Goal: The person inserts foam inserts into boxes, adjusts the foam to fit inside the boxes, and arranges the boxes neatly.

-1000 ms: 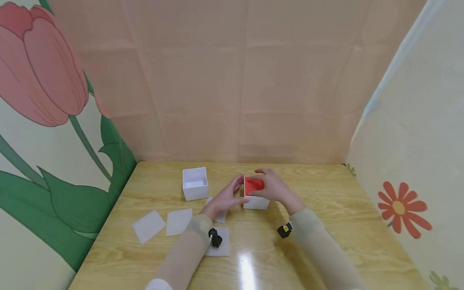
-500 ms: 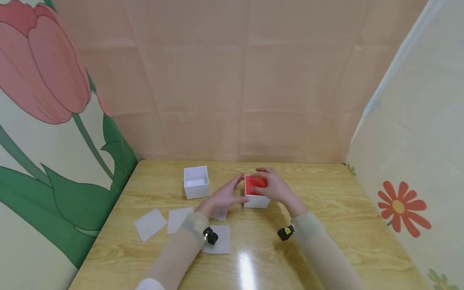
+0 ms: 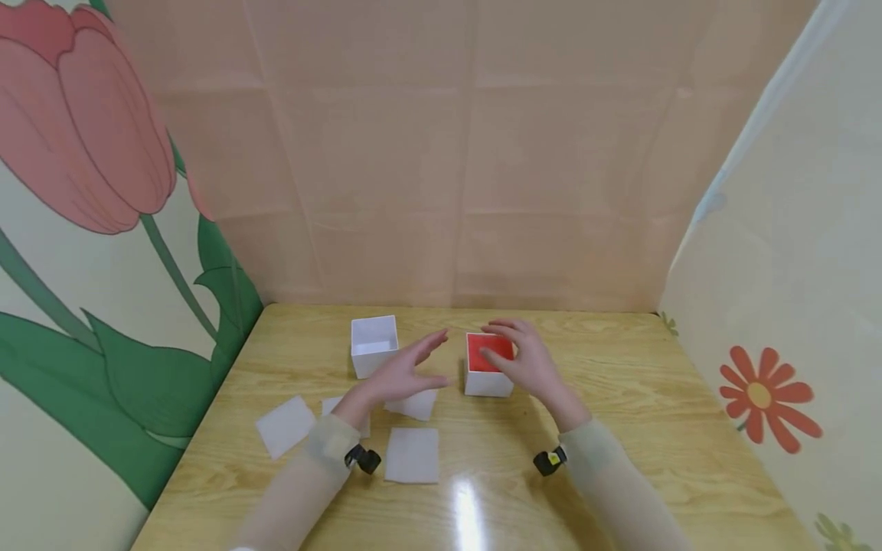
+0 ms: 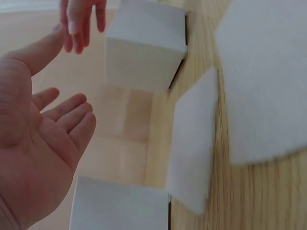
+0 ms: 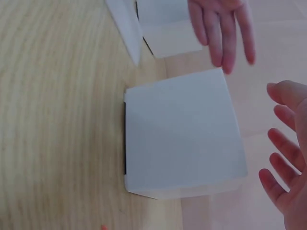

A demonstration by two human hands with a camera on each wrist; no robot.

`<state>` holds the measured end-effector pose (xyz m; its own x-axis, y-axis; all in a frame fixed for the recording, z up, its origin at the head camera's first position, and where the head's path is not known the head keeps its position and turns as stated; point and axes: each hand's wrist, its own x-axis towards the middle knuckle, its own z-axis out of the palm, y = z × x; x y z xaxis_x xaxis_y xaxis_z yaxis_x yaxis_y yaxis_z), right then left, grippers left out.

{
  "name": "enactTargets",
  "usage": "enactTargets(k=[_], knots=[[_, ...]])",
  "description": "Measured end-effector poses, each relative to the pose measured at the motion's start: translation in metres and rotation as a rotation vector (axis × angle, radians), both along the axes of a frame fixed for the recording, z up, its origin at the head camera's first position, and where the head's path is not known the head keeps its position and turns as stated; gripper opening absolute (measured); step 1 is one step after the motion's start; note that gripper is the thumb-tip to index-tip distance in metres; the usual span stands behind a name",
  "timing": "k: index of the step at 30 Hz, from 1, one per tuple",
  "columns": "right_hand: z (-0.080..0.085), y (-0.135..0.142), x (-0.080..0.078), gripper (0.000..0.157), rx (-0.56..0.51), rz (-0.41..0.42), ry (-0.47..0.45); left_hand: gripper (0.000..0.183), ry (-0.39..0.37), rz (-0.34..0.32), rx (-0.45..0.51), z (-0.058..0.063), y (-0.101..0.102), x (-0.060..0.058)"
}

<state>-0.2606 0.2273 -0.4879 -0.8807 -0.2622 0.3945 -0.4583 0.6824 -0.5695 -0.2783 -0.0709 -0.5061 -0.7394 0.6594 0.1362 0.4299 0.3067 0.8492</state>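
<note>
A white square box (image 3: 489,385) with a red surface (image 3: 477,361) inside its rim stands right of the table's middle. My right hand (image 3: 527,361) hovers at its top right, thumb over the red area and fingers spread. Nothing shows between those fingers, and in the right wrist view the hand (image 5: 292,158) is apart from the box (image 5: 182,132). My left hand (image 3: 396,376) is in the air left of this box, fingers straight and thumb apart, holding nothing. Behind it stands a second white box (image 3: 372,363), open-topped with a pale inside.
Several thin white square sheets lie on the wooden table (image 3: 620,459): one at the left (image 3: 285,426), one nearer the front (image 3: 412,456), others partly under the left arm, including a sheet (image 3: 416,405) by the left wrist. A peach cloth (image 3: 448,153) hangs behind the table.
My left hand has left the side of the red-topped box and moved left, its fingers straightening. The right hand has lifted slightly off the red surface, with its fingers opening. Both boxes stay put.
</note>
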Motion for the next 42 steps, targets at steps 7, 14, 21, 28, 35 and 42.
enactTargets(k=[7,14,21,28,35,42], knots=[[-0.005,-0.004,0.005,0.044,-0.030,0.006,0.067,0.084,0.087,-0.005,0.109,0.002,-0.031,0.006],[-0.007,-0.012,0.015,0.046,-0.047,0.063,0.198,0.078,0.170,0.123,0.268,0.003,-0.067,0.004],[-0.003,-0.026,0.028,0.047,0.014,0.206,0.260,0.091,0.191,0.316,0.189,0.004,-0.100,-0.002],[-0.006,-0.039,0.036,0.043,0.099,0.330,0.270,0.104,0.127,0.377,0.047,-0.005,-0.121,-0.013],[-0.017,-0.057,0.043,0.042,0.182,0.478,0.252,0.113,0.063,0.387,-0.058,-0.018,-0.131,-0.024],[-0.025,-0.072,0.049,0.054,0.325,0.559,0.097,0.114,-0.045,0.364,-0.045,-0.026,-0.138,-0.033]])
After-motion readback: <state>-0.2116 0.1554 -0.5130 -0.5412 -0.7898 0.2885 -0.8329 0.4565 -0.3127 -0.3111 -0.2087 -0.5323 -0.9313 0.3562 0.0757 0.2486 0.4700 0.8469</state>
